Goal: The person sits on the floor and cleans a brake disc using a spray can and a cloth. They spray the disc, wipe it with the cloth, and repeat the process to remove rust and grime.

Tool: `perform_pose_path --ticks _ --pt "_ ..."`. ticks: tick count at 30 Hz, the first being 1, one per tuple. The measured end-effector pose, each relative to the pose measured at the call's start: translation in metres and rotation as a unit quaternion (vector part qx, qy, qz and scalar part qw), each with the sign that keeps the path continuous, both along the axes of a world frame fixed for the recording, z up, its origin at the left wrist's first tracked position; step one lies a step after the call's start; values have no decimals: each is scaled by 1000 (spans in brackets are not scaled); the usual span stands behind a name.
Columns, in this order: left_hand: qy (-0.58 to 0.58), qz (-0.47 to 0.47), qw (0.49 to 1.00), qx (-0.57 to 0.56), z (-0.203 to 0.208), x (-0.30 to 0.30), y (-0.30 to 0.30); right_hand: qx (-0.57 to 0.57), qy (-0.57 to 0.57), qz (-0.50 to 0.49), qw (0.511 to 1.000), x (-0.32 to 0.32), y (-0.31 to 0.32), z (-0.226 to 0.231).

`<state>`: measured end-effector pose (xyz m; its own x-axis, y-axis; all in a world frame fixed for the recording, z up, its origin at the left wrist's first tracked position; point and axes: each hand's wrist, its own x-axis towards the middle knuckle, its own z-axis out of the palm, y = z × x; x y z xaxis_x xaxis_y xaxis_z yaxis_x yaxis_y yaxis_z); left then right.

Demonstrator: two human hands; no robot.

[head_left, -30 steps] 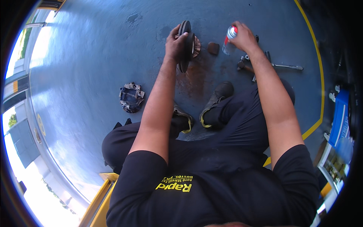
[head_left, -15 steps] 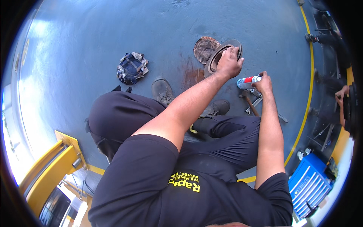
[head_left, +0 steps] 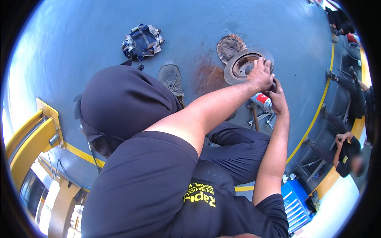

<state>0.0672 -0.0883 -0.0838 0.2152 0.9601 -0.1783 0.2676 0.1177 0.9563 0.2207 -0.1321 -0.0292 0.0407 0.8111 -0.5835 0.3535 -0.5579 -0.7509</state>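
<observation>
My left hand (head_left: 260, 75) reaches across to a grey brake disc (head_left: 229, 74), its fingers closed over the near right part. The disc is tilted up, its face and centre hole showing. Close against the left hand, my right hand (head_left: 279, 99) has curled fingers near the disc's rim. Beside its palm is a blue, white and red spray can (head_left: 262, 100), which the right hand appears to hold; the grip is partly hidden. Behind the disc lies a mottled brown round thing (head_left: 229, 47) whose kind I cannot make out.
A hammer (head_left: 254, 117) and wrenches (head_left: 261, 118) lie below the can. Crumpled blue-grey cloth (head_left: 142, 41) is at the far left, a rusty stain (head_left: 208, 77) by my boot (head_left: 169, 73). A yellow lift arm (head_left: 33, 133), blue tool chest (head_left: 294, 206) and co-workers (head_left: 349, 158) stand around.
The disc has been tilted up to show more of its face. My right hand and the can have come close to the left hand. The view has also shifted.
</observation>
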Motion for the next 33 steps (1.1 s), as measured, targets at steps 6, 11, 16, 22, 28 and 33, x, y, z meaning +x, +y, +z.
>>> perform_pose_path --ticks 6,11,16,22,28,33 --pt "-14 6 999 -45 1 12 -2 -32 282 -123 951 1 -10 -8" --pt "101 -27 993 55 -68 -35 45 0 129 -121 984 -33 5 -4" --pt "162 113 951 -236 -126 -127 69 8 -15 -120 993 -30 11 -23" --pt "231 -58 945 -224 -150 -125 49 21 -60 -63 996 -46 17 -10" --pt "260 -180 937 -147 -112 -122 12 18 -129 -33 991 -85 25 11" --pt "274 -289 914 -71 -87 -130 5 45 -191 28 980 -84 34 -3"
